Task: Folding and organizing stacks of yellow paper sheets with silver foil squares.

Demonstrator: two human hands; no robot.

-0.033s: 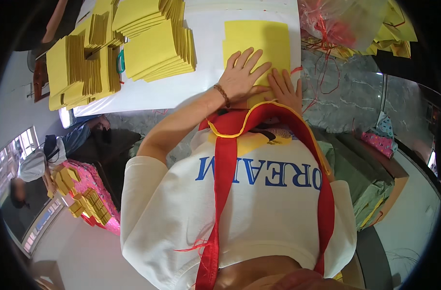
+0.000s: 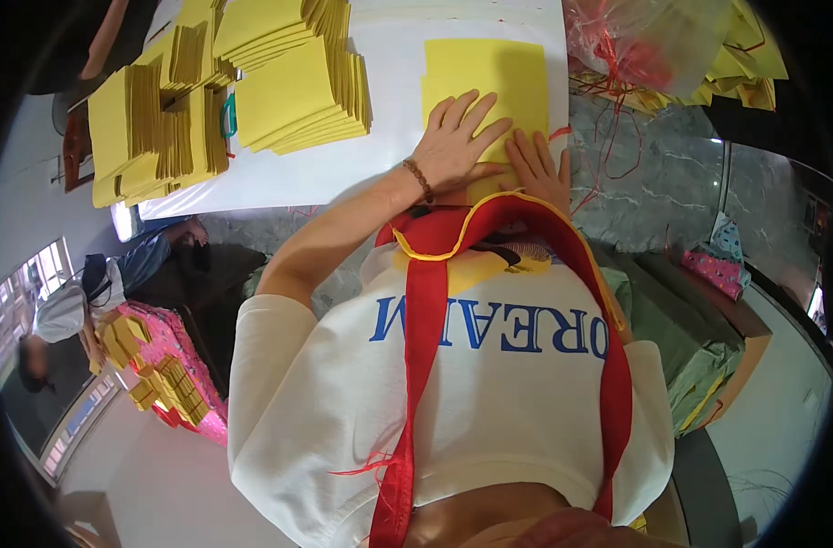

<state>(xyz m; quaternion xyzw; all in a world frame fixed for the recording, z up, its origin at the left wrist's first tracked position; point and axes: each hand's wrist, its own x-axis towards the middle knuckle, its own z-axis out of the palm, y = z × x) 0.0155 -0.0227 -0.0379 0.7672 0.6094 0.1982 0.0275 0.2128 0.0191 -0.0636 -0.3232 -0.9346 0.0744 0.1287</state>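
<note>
Yellow paper sheets (image 2: pixel 485 66) lie flat near the right end of a white-covered table (image 2: pixel 393 64). My left hand (image 2: pixel 455 142) rests on their near part, fingers spread and palm down, with a beaded bracelet at the wrist. Just to its right, my right hand (image 2: pixel 540 173) lies flat near the paper's right edge, its fingers stretched out. Neither hand grips anything. My red apron (image 2: pixel 526 212) with yellow trim hides the near end of the paper.
Several stacks of folded yellow paper (image 2: pixel 288 100) fill the table's left part, beside a green object (image 2: pixel 229 117). Clear plastic (image 2: pixel 649 41) with red strings hangs at the right. Another person (image 2: pixel 64 310) is at the left, near yellow bundles (image 2: pixel 174 388) on pink cloth.
</note>
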